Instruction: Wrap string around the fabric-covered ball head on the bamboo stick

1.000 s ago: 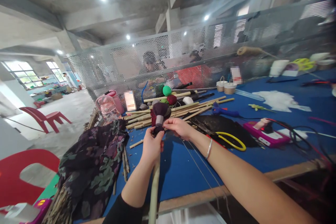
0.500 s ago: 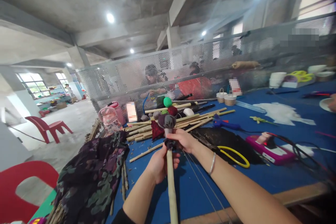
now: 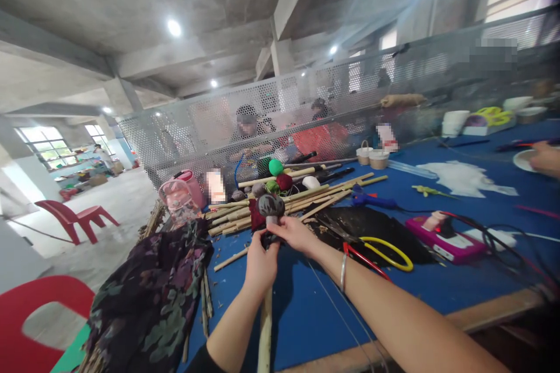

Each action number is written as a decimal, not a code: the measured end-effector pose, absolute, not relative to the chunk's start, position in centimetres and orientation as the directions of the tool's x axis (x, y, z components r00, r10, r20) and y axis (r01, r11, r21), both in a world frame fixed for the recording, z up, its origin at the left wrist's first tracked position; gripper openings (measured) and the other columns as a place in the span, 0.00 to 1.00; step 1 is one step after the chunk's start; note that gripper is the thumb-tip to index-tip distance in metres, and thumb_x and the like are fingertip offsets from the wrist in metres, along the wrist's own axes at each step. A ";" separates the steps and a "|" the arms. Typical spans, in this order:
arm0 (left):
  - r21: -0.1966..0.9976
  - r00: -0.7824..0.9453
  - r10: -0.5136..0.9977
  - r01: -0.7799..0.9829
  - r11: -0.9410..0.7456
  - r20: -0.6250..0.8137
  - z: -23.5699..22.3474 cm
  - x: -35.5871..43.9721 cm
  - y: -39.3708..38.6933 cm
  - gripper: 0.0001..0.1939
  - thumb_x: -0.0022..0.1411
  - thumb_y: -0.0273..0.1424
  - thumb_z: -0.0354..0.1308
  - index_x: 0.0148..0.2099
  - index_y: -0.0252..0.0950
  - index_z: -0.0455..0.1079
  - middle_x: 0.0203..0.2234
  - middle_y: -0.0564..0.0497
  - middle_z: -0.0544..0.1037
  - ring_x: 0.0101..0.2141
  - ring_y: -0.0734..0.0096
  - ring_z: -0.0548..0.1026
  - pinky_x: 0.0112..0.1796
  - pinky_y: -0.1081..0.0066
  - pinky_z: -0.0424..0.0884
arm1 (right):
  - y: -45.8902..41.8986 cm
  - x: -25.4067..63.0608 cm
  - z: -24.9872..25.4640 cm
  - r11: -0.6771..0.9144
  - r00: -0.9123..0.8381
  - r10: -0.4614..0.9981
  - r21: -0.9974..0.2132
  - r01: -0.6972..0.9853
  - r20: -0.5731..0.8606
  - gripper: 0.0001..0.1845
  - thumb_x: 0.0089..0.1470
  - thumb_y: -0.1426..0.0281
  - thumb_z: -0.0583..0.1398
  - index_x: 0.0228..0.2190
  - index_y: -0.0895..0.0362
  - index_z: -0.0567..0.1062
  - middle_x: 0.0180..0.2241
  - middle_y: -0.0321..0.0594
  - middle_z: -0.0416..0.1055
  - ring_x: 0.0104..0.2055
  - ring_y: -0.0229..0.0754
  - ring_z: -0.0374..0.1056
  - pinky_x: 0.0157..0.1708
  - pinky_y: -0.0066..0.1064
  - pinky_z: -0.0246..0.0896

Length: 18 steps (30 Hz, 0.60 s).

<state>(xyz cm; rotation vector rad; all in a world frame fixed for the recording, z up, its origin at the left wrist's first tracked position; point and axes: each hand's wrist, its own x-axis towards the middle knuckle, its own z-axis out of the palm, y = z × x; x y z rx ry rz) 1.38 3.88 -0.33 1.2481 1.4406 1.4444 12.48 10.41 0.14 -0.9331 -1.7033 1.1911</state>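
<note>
A pale wooden stick (image 3: 266,332) points away from me over the blue table. Its far end carries a round, grey cloth-wrapped head (image 3: 270,206) with dark cloth gathered beneath it. My left hand (image 3: 261,259) is closed around the gathered part, thumb and fingers pinching just under the head. From the right, my right hand (image 3: 295,235) pinches the grey neck of the head. Fingers hide most of the dark cloth. Behind the head lie a dark red cloth (image 3: 257,215) and a pile of similar sticks (image 3: 227,222). Two thin threads run down beside my right forearm.
Shears with yellow and red handles (image 3: 389,250) lie on black sheeting right of my hands. Beyond are a blue glue gun (image 3: 371,199) and a purple power strip (image 3: 457,245). Camouflage cloth (image 3: 144,297) covers the left side. Another person's hand (image 3: 546,158) holds a white dish.
The view has shifted slightly. My left hand has turned and moved up the stick to pinch under the head. The other person's hand has come further in at right.
</note>
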 end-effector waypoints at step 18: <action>0.976 -0.070 0.997 -0.213 -0.048 0.034 2.3 -0.5 3.2 0.19 0.48 0.38 0.60 0.38 0.38 0.56 0.22 0.60 0.60 0.15 0.86 0.58 0.13 0.83 0.51 | 8.8 12.2 2.1 0.363 -0.220 0.918 -0.923 0.127 0.331 0.19 0.46 0.63 0.55 0.12 0.57 0.55 0.14 0.29 0.47 0.20 0.32 0.45 0.20 0.27 0.39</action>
